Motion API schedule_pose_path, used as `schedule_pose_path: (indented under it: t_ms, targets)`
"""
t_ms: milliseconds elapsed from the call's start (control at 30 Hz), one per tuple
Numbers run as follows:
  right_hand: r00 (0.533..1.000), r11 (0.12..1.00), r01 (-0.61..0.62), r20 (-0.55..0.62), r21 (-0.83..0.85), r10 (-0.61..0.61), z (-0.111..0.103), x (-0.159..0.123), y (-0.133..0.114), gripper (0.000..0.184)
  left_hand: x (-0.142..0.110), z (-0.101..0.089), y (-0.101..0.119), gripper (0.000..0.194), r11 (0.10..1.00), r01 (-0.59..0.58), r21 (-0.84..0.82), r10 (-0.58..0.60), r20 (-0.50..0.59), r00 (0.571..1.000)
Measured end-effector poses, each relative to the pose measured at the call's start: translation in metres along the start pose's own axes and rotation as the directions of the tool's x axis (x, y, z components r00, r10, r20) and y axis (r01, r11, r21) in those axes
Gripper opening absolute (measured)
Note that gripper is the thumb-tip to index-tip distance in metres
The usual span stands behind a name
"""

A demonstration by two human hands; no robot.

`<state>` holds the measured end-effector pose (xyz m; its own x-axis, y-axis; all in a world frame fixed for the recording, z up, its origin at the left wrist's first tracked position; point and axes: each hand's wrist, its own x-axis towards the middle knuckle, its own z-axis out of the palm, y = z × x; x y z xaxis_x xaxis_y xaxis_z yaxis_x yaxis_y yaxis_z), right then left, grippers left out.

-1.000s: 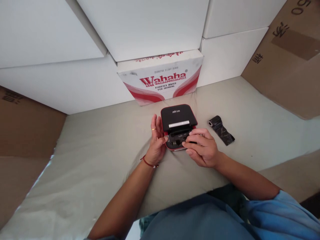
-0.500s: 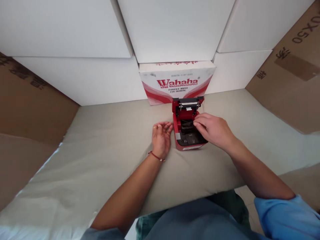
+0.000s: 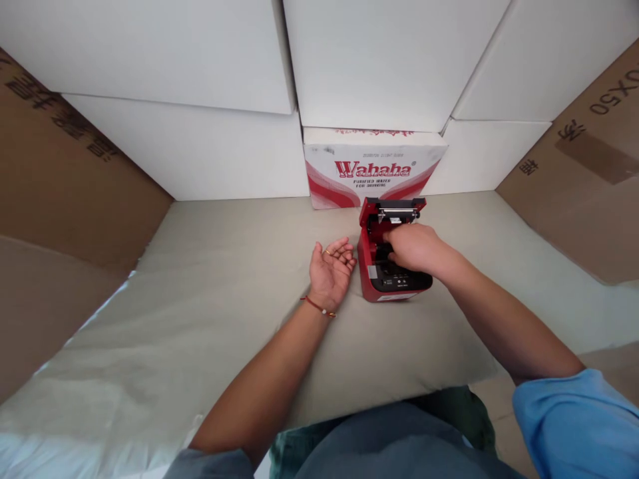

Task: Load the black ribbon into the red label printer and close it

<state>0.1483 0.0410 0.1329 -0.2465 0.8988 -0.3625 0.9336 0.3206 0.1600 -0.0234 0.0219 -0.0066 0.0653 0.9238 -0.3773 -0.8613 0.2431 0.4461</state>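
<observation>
A small red and black label printer (image 3: 367, 283) stands on the cloth with its lid (image 3: 393, 207) tilted up and back. My right hand (image 3: 412, 245) reaches into the printer's open bay from the right. Its thumb and fingers are bent around something dark inside, which I cannot make out; some of the fingertips are hidden. To the left of the printer, my left hand (image 3: 332, 271) rests palm up on the cloth. Its fingers are loosely curled and apart, with nothing in them, and their tips lie close to the printer's side wall.
Behind the printer stands a white and red Wahaha water carton (image 3: 374, 174), near the raised lid. White boxes (image 3: 239, 150) form a wall at the back. Brown cardboard (image 3: 84, 166) flanks the left, and another brown carton (image 3: 589, 199) the right. Beige cloth (image 3: 224, 266) covers the surface.
My right hand has moved deeper into the printer's bay, from its right edge. The left hand has turned more palm up and its fingers have spread. The whole view has shifted slightly.
</observation>
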Motion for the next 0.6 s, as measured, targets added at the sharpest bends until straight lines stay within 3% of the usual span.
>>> schedule_pose_path:
  t_ms: [100, 200, 267, 333, 400, 467, 500, 600]
  targets:
    - [0.998, 0.996, 0.000, -0.058, 0.089, 0.005, -0.008, -0.024, 0.011, 0.031, 0.000, 0.002, 0.000, 0.048, 0.999, -0.019, 0.039, 0.019, 0.003, 1.000]
    - [0.991, 0.925, 0.120, -0.106, 0.361, -0.087, -0.019, -0.068, 0.042, 0.028, -0.002, 0.003, -0.005, 0.030, 0.996, -0.058, 0.070, 0.057, 0.005, 0.998]
    - [0.983, 0.803, 0.180, -0.138, 0.568, -0.123, -0.022, -0.094, 0.075, 0.044, -0.003, 0.003, -0.008, 0.038, 0.994, -0.075, 0.078, 0.074, 0.013, 0.997]
    - [0.985, 0.751, 0.116, -0.173, 0.650, -0.002, -0.017, -0.106, 0.108, 0.056, -0.003, 0.002, -0.010, 0.053, 0.991, -0.089, 0.095, 0.088, 0.024, 0.996]
    - [0.990, 0.766, 0.033, -0.126, 0.642, 0.064, -0.003, -0.097, 0.130, 0.058, -0.002, 0.001, -0.011, 0.062, 0.987, -0.102, 0.122, 0.098, 0.039, 0.994]
    - [1.000, 0.786, -0.002, -0.020, 0.618, 0.019, 0.019, -0.072, 0.137, 0.052, -0.001, 0.001, -0.011, 0.060, 0.984, -0.110, 0.142, 0.103, 0.057, 0.993]
    - [0.999, 0.804, -0.034, 0.022, 0.594, 0.025, 0.031, -0.057, 0.135, 0.045, 0.000, 0.000, -0.010, 0.054, 0.983, -0.110, 0.145, 0.102, 0.063, 0.993]
    - [0.996, 0.839, -0.065, -0.012, 0.540, 0.084, 0.062, -0.025, 0.123, 0.031, 0.001, 0.000, -0.007, 0.026, 0.984, -0.100, 0.146, 0.090, 0.071, 0.993]
